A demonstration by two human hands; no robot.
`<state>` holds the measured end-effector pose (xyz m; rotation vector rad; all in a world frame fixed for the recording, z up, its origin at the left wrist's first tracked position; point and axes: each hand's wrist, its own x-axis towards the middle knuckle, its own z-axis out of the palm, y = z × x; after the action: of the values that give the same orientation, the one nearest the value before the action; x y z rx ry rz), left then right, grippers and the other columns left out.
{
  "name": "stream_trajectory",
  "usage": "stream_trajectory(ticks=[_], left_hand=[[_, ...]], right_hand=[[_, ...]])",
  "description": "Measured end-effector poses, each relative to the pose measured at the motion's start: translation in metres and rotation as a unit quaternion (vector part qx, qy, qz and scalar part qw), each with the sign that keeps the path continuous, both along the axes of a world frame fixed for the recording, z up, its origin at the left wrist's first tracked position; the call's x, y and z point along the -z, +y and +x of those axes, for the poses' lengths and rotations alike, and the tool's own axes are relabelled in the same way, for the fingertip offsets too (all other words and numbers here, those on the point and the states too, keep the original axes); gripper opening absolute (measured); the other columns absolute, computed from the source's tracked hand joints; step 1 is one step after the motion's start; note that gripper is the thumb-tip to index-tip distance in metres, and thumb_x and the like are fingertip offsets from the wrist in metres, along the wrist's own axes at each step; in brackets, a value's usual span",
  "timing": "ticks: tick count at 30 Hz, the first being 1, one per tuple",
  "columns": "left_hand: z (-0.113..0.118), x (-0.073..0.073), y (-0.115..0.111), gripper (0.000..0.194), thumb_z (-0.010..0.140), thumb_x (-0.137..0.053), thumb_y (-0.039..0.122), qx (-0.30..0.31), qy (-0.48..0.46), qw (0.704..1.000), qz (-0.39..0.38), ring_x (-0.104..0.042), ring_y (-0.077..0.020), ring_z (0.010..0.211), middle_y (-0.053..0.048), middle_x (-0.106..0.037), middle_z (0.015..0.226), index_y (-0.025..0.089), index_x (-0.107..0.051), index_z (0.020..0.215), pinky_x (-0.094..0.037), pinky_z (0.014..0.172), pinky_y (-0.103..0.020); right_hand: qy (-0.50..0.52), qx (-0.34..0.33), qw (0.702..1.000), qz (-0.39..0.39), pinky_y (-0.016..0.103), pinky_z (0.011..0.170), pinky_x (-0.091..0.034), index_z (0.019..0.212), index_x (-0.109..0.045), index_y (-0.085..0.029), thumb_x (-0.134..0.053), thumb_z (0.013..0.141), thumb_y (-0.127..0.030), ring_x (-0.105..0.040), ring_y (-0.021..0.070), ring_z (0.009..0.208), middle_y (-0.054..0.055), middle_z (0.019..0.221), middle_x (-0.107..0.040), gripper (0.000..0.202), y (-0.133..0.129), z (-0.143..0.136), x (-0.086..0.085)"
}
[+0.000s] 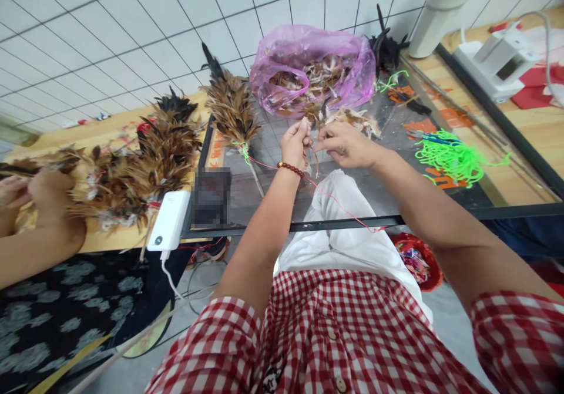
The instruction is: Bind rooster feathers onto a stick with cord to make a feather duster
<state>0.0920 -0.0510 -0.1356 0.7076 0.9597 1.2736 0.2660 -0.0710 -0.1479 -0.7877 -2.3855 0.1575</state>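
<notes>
My left hand (pixel 296 142), with a bead bracelet (pixel 291 169) at its wrist, is closed, fingertips pinched together around small brown-white feathers (pixel 314 162) that hang below. My right hand (pixel 346 144) is beside it, its thumb and finger pinched at the same spot; what lies between them is too small to make out. Just beyond both hands, loose feathers (pixel 352 118) lie in front of a pink plastic bag (pixel 273 103) holding many more. To the left lies a feather duster (pixel 233 100) with a thin stick, bound by green cord (pixel 242 149). A red thread (pixel 335 197) trails beneath my left forearm.
Bright green cords (pixel 453 156) lie at right, near a thin stick (pixel 462 106). A white flask (pixel 436 18) and power strip (pixel 493 68) stand at the back right. On the left are more feather bundles (pixel 163 147), a power bank (pixel 168 221) and another person's hands (pixel 48 191).
</notes>
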Motion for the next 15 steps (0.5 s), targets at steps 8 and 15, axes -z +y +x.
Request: stream_trajectory(ticks=[8, 15], left_hand=[[-0.005, 0.012, 0.008, 0.023, 0.089, -0.081, 0.033, 0.016, 0.008, 0.999, 0.047, -0.047, -0.0014, 0.053, 0.007, -0.056, 0.065, 0.018, -0.068, 0.079, -0.043, 0.055, -0.014], [-0.002, 0.018, 0.010, 0.012, 0.090, -0.079, 0.022, 0.024, 0.011, 0.998, 0.061, -0.063, -0.0033, 0.068, 0.004, -0.069, 0.076, 0.017, -0.074, 0.080, -0.052, 0.077, -0.018]], right_hand=[[0.051, 0.012, 0.992, -0.113, 0.040, 0.089, -0.044, 0.081, -0.070, -0.021, -0.062, 0.091, -0.029, -0.058, 0.0250, 0.094, 0.009, 0.093, -0.069, 0.015, -0.006, -0.027, 0.003], [0.440, 0.122, 0.820, -0.346, 0.025, 0.058, -0.044, 0.077, -0.053, -0.023, -0.080, 0.079, -0.068, -0.047, 0.0096, 0.058, -0.002, 0.069, -0.059, 0.053, 0.004, -0.030, 0.009]])
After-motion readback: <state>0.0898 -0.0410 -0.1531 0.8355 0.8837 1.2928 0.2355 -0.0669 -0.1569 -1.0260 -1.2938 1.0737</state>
